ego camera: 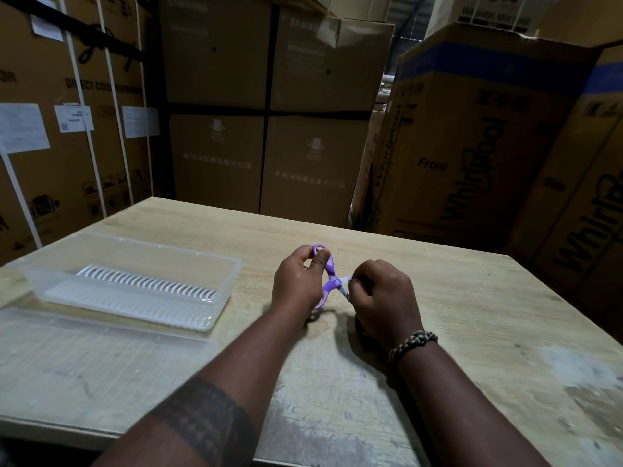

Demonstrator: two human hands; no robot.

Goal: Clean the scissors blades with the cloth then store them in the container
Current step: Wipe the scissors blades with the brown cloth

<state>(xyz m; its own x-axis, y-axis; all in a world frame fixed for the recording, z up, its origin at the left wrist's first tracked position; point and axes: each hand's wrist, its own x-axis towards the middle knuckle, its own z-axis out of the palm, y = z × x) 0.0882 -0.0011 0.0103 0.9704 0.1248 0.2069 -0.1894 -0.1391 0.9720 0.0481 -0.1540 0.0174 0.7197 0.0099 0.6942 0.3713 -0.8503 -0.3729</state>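
From the head view, the left hand (pixel 298 281) grips the handles of the purple scissors (pixel 332 281), its fingers curled through the upper loop and the thumb pressed on that loop's shank. The lower loop shows just under the palm. The scissors are held a little above the wooden table (pixel 472 298), near its middle, with their shadow below them and their blades pointing toward the right hand (pixel 384 298). The right hand's fingers are curled in tight and pinch at the blades just past the pivot. Only a short pale stretch of blade shows, and I cannot tell whether a cloth lies between fingers and metal. A braided bracelet (pixel 413 343) circles the right wrist and a dark tattoo band (pixel 202 416) crosses the left forearm. Well to the left on the table sits the clear plastic container (pixel 151 246), open, with 1 white ribbed insert (pixel 145 284) lying in it. Its clear lid (pixel 84 358) lies flat just in front of it, nearer the person. Stacked cardboard appliance boxes (pixel 455 146) stand behind the table.
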